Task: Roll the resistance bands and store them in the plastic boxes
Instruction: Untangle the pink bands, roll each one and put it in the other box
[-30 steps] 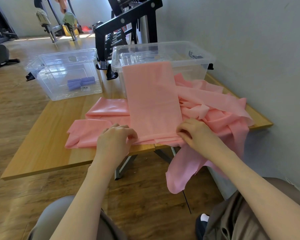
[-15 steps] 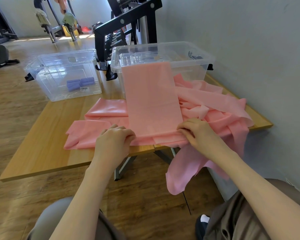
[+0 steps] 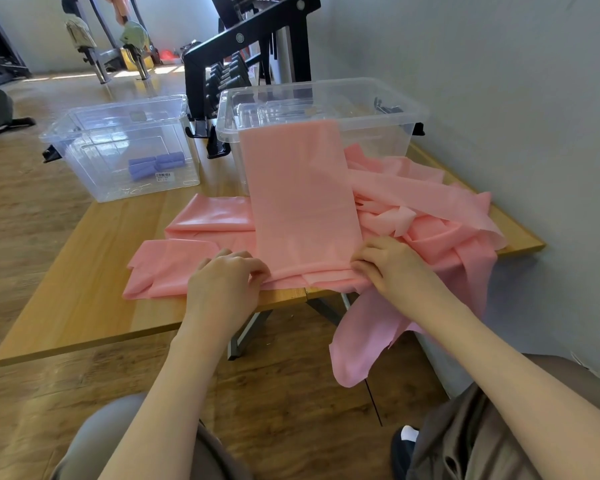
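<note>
**Both hands pinch the near end of a flat pink band at the table edge**

Head view: a wooden table (image 3: 84, 289) fills the middle of the frame. A flat pink resistance band (image 3: 302, 202) runs from the table's near edge toward 12 o'clock, and its far end rests against the front wall of the right plastic box (image 3: 378, 109), reaching close to the rim. The left hand (image 3: 226, 289) sits at the band's near corner on the 9 o'clock side, fingers curled, with the fingertips (image 3: 257, 273) pinching the folded edge. The right hand (image 3: 388, 268) sits at the opposite near corner on the 3 o'clock side, fingers likewise curled and pinching the same edge. The two hands are apart, with the band's width between them.

Under and around this band lies a loose heap of pink bands (image 3: 426, 220), spreading toward 3 o'clock against the grey wall (image 3: 499, 98); one end (image 3: 361, 341) hangs over the table's near edge toward the floor. More pink sheet spreads flat toward 9 o'clock.

At 10 o'clock stands the left plastic box (image 3: 118, 133), clear, holding a few purple rolled bands (image 3: 156, 166) on its bottom. Between and behind the boxes at 12 o'clock stands a black dumbbell rack (image 3: 243, 43). The person's knees show at the bottom of the frame
</note>
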